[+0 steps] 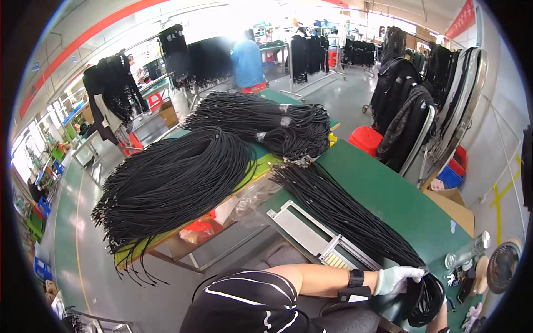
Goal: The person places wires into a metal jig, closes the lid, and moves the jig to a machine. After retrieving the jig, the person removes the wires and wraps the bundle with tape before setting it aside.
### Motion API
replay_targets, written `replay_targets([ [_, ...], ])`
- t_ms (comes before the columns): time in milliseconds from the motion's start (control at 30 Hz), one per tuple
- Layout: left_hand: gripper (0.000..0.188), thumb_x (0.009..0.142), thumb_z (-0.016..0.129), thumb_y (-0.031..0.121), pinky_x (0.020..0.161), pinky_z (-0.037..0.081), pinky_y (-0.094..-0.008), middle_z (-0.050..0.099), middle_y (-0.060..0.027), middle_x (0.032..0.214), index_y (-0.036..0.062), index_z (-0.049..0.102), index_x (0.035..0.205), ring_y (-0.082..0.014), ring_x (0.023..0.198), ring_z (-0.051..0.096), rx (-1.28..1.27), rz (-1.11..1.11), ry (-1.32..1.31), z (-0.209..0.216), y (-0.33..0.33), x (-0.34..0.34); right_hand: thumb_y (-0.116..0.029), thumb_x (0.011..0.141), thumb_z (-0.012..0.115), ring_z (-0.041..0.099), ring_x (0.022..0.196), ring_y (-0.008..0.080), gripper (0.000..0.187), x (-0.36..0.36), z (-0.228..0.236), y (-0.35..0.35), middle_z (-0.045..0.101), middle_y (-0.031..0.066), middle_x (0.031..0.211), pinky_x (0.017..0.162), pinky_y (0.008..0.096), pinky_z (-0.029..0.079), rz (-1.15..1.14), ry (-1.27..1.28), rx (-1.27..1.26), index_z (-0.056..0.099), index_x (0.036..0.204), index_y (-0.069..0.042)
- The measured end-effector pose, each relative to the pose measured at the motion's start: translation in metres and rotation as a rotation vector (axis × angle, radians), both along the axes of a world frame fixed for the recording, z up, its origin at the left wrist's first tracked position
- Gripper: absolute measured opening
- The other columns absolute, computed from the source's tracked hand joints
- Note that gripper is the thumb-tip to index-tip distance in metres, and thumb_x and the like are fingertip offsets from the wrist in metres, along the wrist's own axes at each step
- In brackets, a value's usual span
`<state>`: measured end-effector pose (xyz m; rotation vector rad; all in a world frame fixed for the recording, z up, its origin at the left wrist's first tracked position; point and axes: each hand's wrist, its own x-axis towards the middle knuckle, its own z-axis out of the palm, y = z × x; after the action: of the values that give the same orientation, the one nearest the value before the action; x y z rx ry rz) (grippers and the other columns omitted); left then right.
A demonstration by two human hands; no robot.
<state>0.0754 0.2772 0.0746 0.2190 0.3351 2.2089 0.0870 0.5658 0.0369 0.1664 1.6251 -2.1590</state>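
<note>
A long bundle of thin black cables (355, 213) runs across the green tabletop and curls into a loop at its near right end. My left hand (398, 279), in a white glove, is closed on the bundle just above that loop, beside what looks like a clear band. Only a small part of my right hand (442, 315) shows at the loop's right side; its fingers are hidden behind the cables. Left of the bundle lies a metal frame-like fixture (302, 225) with a row of pale yellowish strips.
A large heap of black cables (172, 177) covers a neighbouring table, with banded bundles (277, 119) behind it. A small fan (502, 267) and a clear jar (467, 251) stand at the right edge. Garment racks (405, 94), a red stool (365, 139) and a person in blue (247, 61) are beyond.
</note>
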Motion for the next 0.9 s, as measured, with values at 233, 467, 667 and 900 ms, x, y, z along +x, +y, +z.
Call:
replay_targets([
  [233, 0.019, 0.091, 0.07, 0.027, 0.093, 0.049, -0.0392, 0.066, -0.0067, 0.099, 0.009, 0.065, 0.091, -0.0226, 0.1, 0.061, -0.028, -0.052, -0.094, 0.011, 0.008, -0.039, -0.029, 0.096, 0.057, 0.067, 0.083, 0.0277, 0.033, 0.024, -0.005, -0.068, 0.069, 0.0118, 0.101, 0.076, 0.0433, 0.053, -0.004, -0.278, -0.243, 0.061, 0.118, -0.004],
  [467, 0.031, 0.091, 0.069, 0.035, 0.107, 0.038, -0.0491, 0.065, -0.0161, 0.113, 0.0043, 0.068, 0.098, -0.0304, 0.115, 0.056, -0.513, 0.016, 0.078, -0.041, 0.046, -0.084, -0.017, 0.089, 0.064, 0.066, 0.079, 0.0305, 0.028, 0.064, 0.023, -0.127, 0.067, 0.0131, 0.097, 0.072, 0.0454, 0.053, 0.159, 0.075, 0.469, 0.062, 0.113, -0.005],
  [667, 0.036, 0.091, 0.068, 0.034, 0.103, 0.037, -0.0506, 0.062, -0.0136, 0.123, 0.0022, 0.069, 0.108, -0.0325, 0.115, 0.053, -0.652, 0.036, 0.243, -0.076, 0.052, -0.085, 0.001, 0.062, 0.071, 0.059, 0.102, 0.0386, 0.047, 0.052, 0.081, -0.162, 0.06, 0.0157, 0.106, 0.086, 0.0467, 0.048, 0.072, 1.367, 1.412, 0.061, 0.107, -0.006],
  [900, 0.032, 0.091, 0.067, 0.032, 0.1, 0.04, -0.0478, 0.065, -0.0109, 0.119, 0.0031, 0.071, 0.105, -0.0294, 0.113, 0.055, -0.609, -0.013, 0.212, -0.084, 0.045, -0.085, 0.004, 0.056, 0.072, 0.055, 0.102, 0.0379, 0.052, 0.048, 0.055, -0.144, 0.057, 0.0157, 0.103, 0.089, 0.0459, 0.046, 0.145, 1.151, 1.526, 0.06, 0.106, -0.006],
])
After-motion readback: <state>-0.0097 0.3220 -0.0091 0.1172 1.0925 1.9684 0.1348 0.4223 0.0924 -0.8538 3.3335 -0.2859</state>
